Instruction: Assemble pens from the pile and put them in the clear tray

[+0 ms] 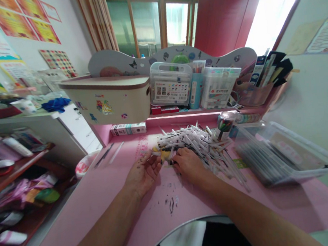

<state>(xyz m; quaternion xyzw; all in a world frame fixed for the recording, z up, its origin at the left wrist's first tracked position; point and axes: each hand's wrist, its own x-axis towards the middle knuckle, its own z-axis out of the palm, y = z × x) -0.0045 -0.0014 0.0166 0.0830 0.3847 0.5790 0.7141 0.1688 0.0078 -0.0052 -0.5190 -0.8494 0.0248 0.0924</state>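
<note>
My left hand (144,172) is turned palm up near the middle of the desk, with dark smudges by its thumb. Its fingers are curled, and a small pale thing at the thumb tip is too blurred to name. Close beside it, my right hand (188,162) lies palm down with bent fingers pinched at a slim white pen (171,153). A yellow item (165,154) shows between the two hands, its kind unclear. Behind and right of my right hand spreads a tangled heap of white and dark pens (204,140).
A clear plastic box (302,172) with dark slim items stands at the right. A cup of pens (226,122) is behind the heap. Two loose pens (116,152) lie at left. Dark marks (171,204) stain the pink desk (103,213). A cream bin (114,103) sits on the shelf.
</note>
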